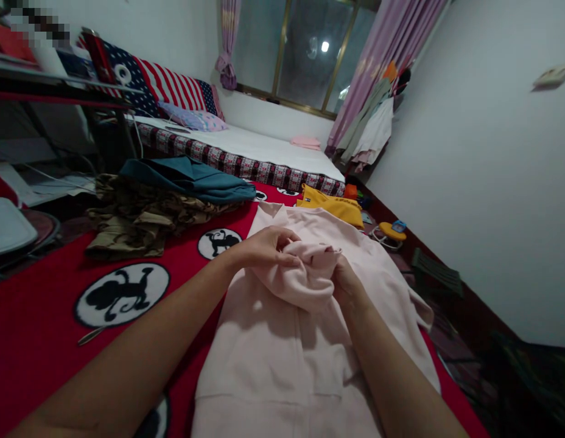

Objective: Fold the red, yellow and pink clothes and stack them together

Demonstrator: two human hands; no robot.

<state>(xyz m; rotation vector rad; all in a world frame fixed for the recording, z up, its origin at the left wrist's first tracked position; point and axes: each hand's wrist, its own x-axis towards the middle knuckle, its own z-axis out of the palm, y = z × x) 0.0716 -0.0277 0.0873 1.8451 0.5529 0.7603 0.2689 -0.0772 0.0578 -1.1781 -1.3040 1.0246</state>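
Observation:
A pale pink garment (268,347) lies spread over a red blanket (182,310) with black-and-white round figures. Part of its fabric is bunched up and lifted between both hands. My left hand (271,246) is closed on the bunch from the left, thumb and fingers pinching the cloth. On the other side, my right hand (346,280) grips the fabric's edge, its fingers partly hidden by the folds. A seam runs down the garment's middle, and a sleeve (419,310) reaches out to the right.
Blue-green cloth (191,176) sits on camouflage clothing (136,213) at left. A folded yellow garment (332,207) lies beyond the pink one. Behind stands a white-topped bed (259,143); a desk (58,82) is far left. A yellow stool (392,231) stands near the right wall.

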